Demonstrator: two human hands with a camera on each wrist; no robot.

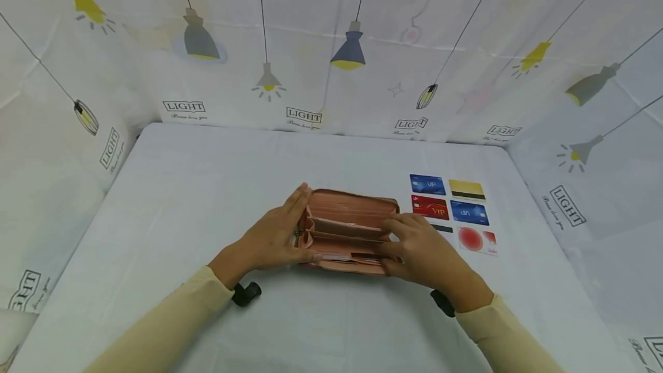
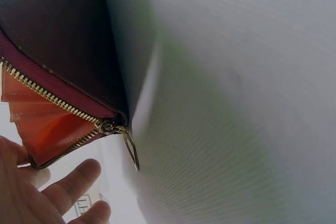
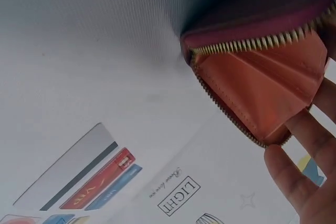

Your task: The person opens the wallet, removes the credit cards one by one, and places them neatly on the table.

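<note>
A long zip-around wallet [image 1: 352,203] with pinkish-orange lining lies unzipped on the table, its mouth spread and its inner pockets showing. My left hand [image 1: 274,238] holds its left end, thumb on the near edge and fingers along the far flap. At the right end, my right hand [image 1: 425,252] grips the near edge, with curled fingers over the inner dividers. Card edges [image 1: 336,257] peek out of the near slot. The left wrist view shows the zipper pull [image 2: 128,142] hanging at a corner. Gold zipper teeth [image 3: 257,43] run along the wallet's edge in the right wrist view.
Right of the wallet, several cards lie in two columns: a blue card [image 1: 427,184], a gold card [image 1: 467,190], a red VIP card [image 1: 430,207], another blue card [image 1: 469,212] and a white card with a red circle [image 1: 477,240]. A striped card [image 1: 442,228] is partly hidden by my right hand.
</note>
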